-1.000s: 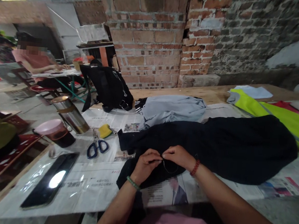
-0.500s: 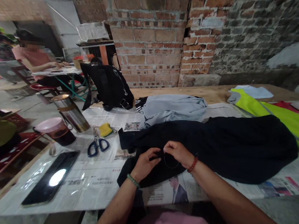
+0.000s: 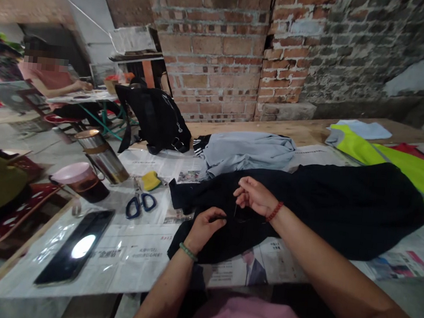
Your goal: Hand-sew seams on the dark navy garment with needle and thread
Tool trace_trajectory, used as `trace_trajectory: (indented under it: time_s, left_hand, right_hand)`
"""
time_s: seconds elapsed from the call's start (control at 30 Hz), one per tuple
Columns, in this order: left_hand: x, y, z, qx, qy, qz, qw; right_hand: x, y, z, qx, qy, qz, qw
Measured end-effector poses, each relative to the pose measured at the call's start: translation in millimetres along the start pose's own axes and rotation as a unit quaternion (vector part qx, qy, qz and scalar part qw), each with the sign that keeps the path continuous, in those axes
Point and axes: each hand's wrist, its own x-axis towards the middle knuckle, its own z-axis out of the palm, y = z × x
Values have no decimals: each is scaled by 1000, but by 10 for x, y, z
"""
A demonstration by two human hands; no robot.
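A dark navy garment (image 3: 346, 207) lies spread across the newspaper-covered table in front of me. My left hand (image 3: 205, 228), with a green bead bracelet at the wrist, rests on its near left part and pinches a fold of the dark cloth between thumb and fingers. Raised just above the garment, my right hand (image 3: 255, 197) has its thumb and forefinger pressed together. A thin pale sewing thread (image 3: 235, 210) runs from it down to the cloth near my left fingertips. Any needle in those fingers is too small to make out.
Left of the garment lie blue-handled scissors (image 3: 140, 205), a yellow pincushion-like piece (image 3: 150, 180) and a phone (image 3: 76, 248). A lidded mug (image 3: 82, 181) and steel flask (image 3: 102, 156) stand behind. Beyond are a black backpack (image 3: 155, 121), grey clothing (image 3: 250, 150) and a fluorescent vest (image 3: 402, 170). People sit at left.
My right hand has risen away from the cloth, its lower fingers now more visible. The looped thread has drawn straighter beneath it. The left hand stays on the garment.
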Motion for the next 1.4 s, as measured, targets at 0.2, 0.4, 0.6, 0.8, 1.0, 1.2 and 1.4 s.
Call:
trace_trajectory:
  time_s: [0.2, 0.4, 0.6, 0.8, 1.0, 1.2, 1.4]
  left_hand:
    - [1, 6, -22, -43, 23, -45, 998]
    - [25, -51, -20, -104, 19, -73, 992]
    - [40, -70, -25, -122, 28, -87, 988]
    - [30, -79, -23, -151, 20, -98, 983]
    - [37, -67, -18, -141, 28, -91, 985]
    - [34, -52, -23, -139, 39, -76, 987]
    - [18, -50, -28, -147, 17, -74, 986]
  right_hand:
    - [258, -366, -100, 14, -6, -13, 1000]
    - [439, -653, -157, -2, 1, -74, 997]
    - [557, -810, -152, -20, 18, -96, 995]
    - [589, -841, -188, 15, 96, -144, 985]
    - [574, -843, -290, 33, 124, -165, 978]
    - [541, -730, -230, -64, 63, -140, 986]
    - [261, -212, -89, -495, -115, -128, 852]
